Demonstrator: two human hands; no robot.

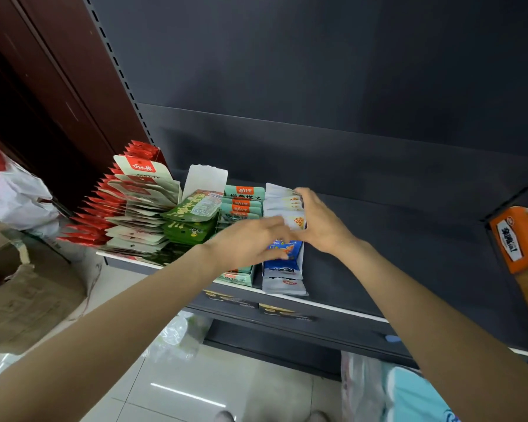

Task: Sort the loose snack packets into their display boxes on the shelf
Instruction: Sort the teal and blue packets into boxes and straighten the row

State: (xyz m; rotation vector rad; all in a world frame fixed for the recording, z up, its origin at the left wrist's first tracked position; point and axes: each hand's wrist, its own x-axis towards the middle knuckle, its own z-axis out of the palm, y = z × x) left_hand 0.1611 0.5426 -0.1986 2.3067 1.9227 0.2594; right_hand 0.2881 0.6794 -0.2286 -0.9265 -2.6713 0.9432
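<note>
A row of white and blue snack packets (282, 205) stands in a narrow display box (301, 257) on the dark shelf (409, 257). My left hand (250, 242) reaches across from the left and pinches a white packet with an orange label (294, 222) at the row's middle. My right hand (320, 220) curls around the right side of the same row, fingertips on the rear packets. More blue and white packets (282, 274) lie at the box's front. To the left stand teal packets (241, 202), green packets (192, 217) and cream and red packets (137, 205).
An orange box (517, 239) sits at the shelf's right edge. A cardboard carton (22, 293) and a white plastic bag (16, 196) stand on the floor at the left. Plastic bags (177, 336) lie on the tiled floor below the shelf.
</note>
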